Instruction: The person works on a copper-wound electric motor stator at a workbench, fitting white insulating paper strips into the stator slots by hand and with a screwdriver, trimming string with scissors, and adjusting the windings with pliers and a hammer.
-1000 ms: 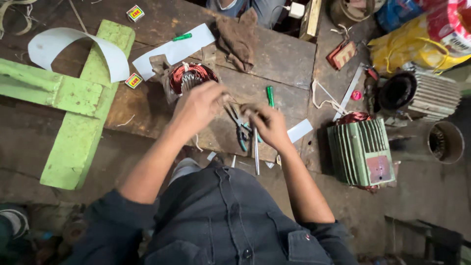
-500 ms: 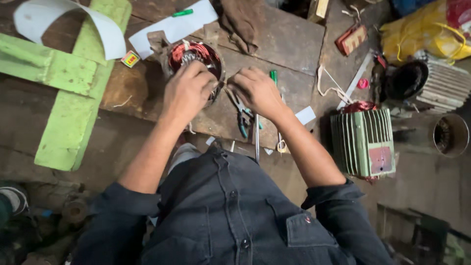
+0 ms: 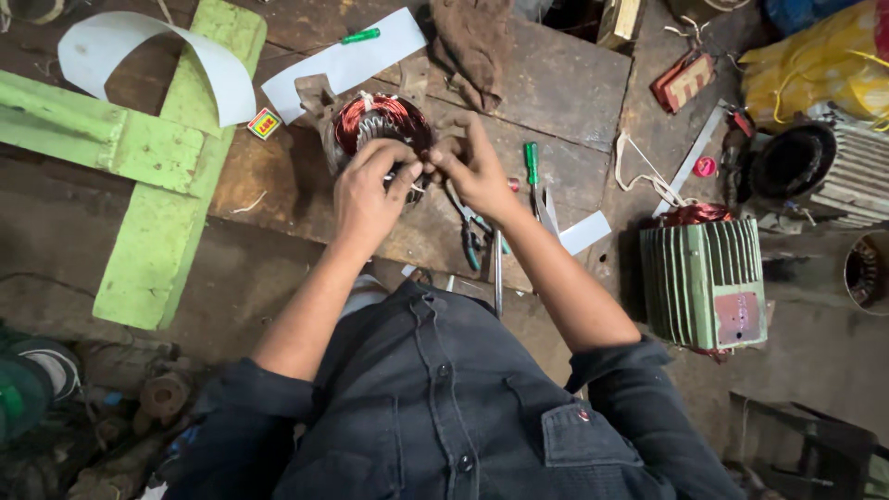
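Head view: left hand point(image 3: 370, 190) and right hand point(image 3: 477, 167) meet at the near rim of the copper-wound stator point(image 3: 380, 125) on the wooden bench point(image 3: 556, 74), fingers pinched, apparently on a wire or tie. Step: dressing the windings. Next calls for a steady, fine pull. Pliers point(image 3: 472, 236) lie beside.

Dim workshop, worn wooden workbench point(image 3: 574, 83)

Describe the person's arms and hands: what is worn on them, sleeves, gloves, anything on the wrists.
Both the left hand and the right hand are bare, with no gloves, and no rings or watch show. The forearms are uncovered. The dark button-up shirt has its sleeves pushed up to about the elbows, bunched in folds, and a chest pocket.
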